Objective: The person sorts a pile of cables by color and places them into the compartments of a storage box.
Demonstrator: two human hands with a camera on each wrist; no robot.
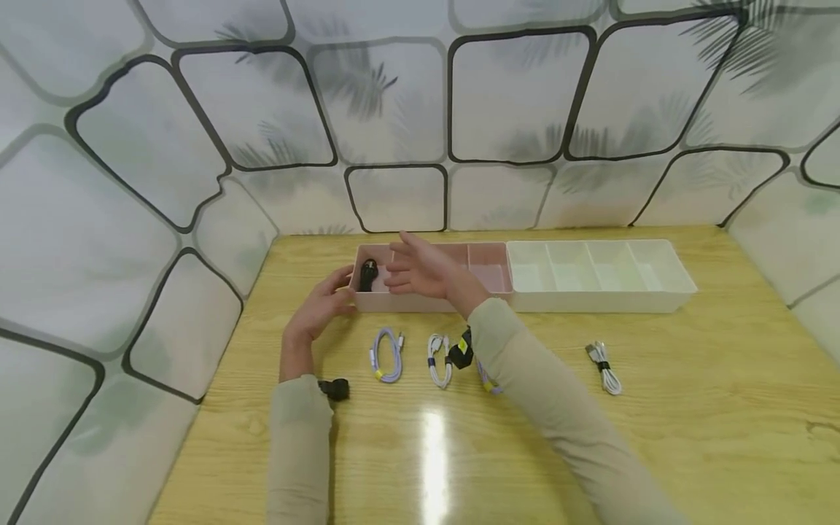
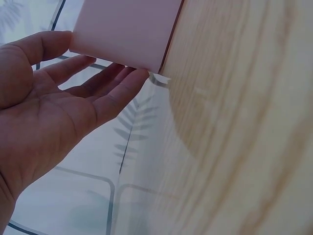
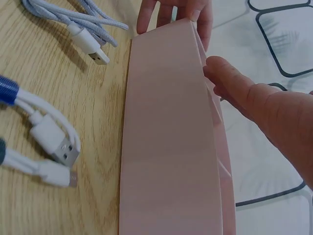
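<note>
A long pink divided box [image 1: 407,302] stands toward the back of the table. My left hand [image 1: 321,302] touches its left end; in the left wrist view the thumb and fingertips [image 2: 139,76] lie along the end wall, fingers extended. My right hand [image 1: 423,270] is over the box's left half with its fingers stretched out and nothing held. A black cable bundle [image 1: 369,274] lies in the leftmost compartment. The right hand hides part of the compartments beside it.
A white divided box [image 1: 597,302] adjoins the pink one on the right. In front lie a purple cable [image 1: 387,356], a white cable [image 1: 433,364], another purple cable [image 1: 487,379] partly behind the right sleeve, and a white cable [image 1: 604,368] farther right. A patterned curtain [image 1: 394,197] hangs behind.
</note>
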